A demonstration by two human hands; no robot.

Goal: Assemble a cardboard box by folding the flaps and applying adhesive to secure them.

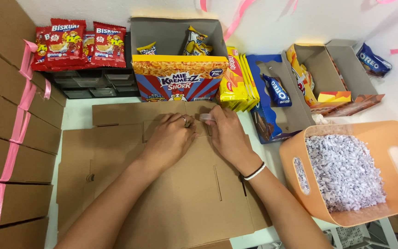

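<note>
- Centre of the head view: flat unfolded cardboard box blank (pixel 180 184) lies on the white table (pixel 77 117), filling most of the lower middle of the frame; laid flat so its panels and slots face up for handling.
- Left hand (pixel 169 138) rests palm down on the upper part of the blank, fingers curled and pressed onto the cardboard, seemingly pinning a flap; ring visible on one finger.
- Right hand (pixel 226 133) just beside it, fingertips pinching a small pale clear piece (pixel 207 117), likely tape or a sticker, cannot tell which; white bracelet (pixel 254 171) on the wrist.
- Both hands nearly touching at the top edge of the blank, working the same spot.
- Left edge of frame: stack of closed brown boxes (pixel 5 138) tied with pink ribbon (pixel 17 133), piled out of the way.
- Upper left: red snack packets (pixel 72 44) on top of a dark small-drawer unit (pixel 90 85).
- Upper centre: open display carton (pixel 178 76) with a noodle-snack picture on its front, yellow packets standing inside; more yellow packets (pixel 238 80) leaning on its right side.
- Upper right: blue open carton (pixel 272 101) with a blue cookie packet inside, then an orange-and-grey open carton (pixel 328 74), another blue cookie packet (pixel 373 60) past it; all within arm's reach, openings up.
- Right side: peach plastic bin (pixel 392 138) full of shredded white paper (pixel 342 170), tilted toward the person.
- Top: pink ribbon strips (pixel 238 16) hang on the white wall.
</note>
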